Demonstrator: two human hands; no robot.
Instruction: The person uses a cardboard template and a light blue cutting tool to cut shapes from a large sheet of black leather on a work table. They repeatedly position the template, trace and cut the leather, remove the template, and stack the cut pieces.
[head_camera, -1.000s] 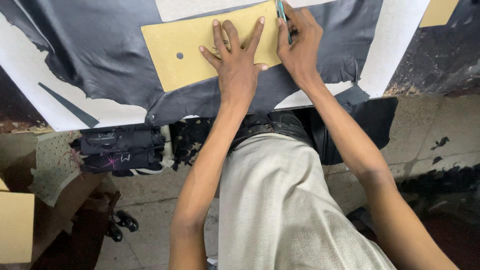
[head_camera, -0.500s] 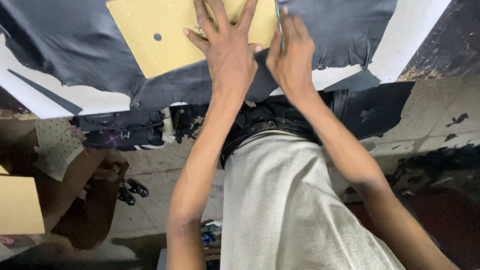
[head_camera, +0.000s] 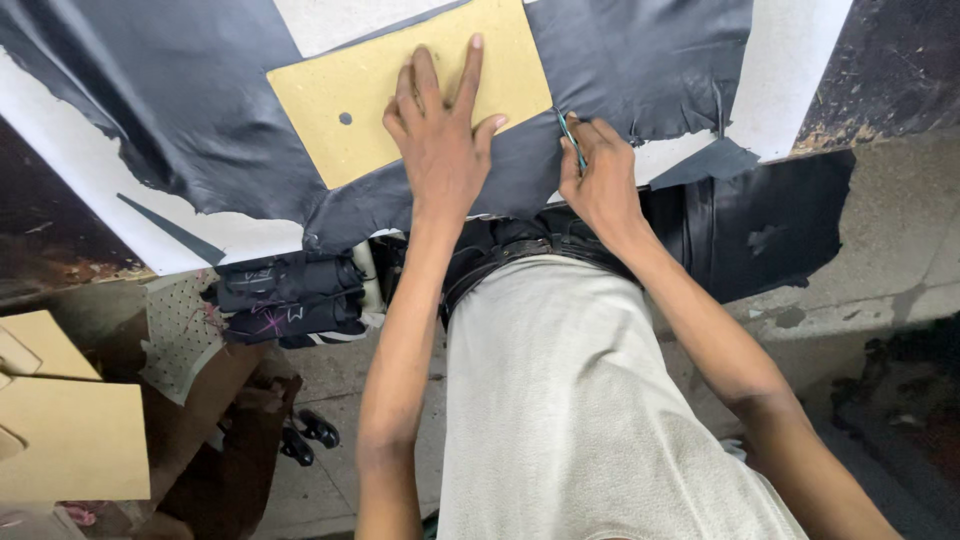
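A: What is the left hand (head_camera: 440, 150) doing?

B: It lies flat, palm down, fingers spread, on the tan cardboard template (head_camera: 400, 95). Its grip is open: it presses and clasps nothing. The fingertips point toward 12 o'clock.

A: And where does the template sit?

B: On the dark leather sheet (head_camera: 200, 120), which is spread across the white worktop (head_camera: 790, 70). A small round hole shows in the template at about 9 o'clock from the left hand.

A: The right hand?

B: The right hand (head_camera: 600, 185) is at 3 o'clock from the left one, just beside the template's lower right corner. Its fingers are curled tight around a thin green-handled tool (head_camera: 570, 140), probably a knife or marker; I cannot tell which. The tip stands at the template's edge, on the leather.

A: Anything else around?

B: Toward 7 o'clock from the left hand, below the worktop's edge, lie stacked dark leather rolls (head_camera: 285, 300) with chalk scribbles. Further out at 8 o'clock, at the frame's left side, are tan boards (head_camera: 70, 440). A loose flap of dark leather (head_camera: 760, 230) hangs off the worktop at 4 o'clock from the right hand. The person's pale grey shirt (head_camera: 570, 400) fills the lower middle.
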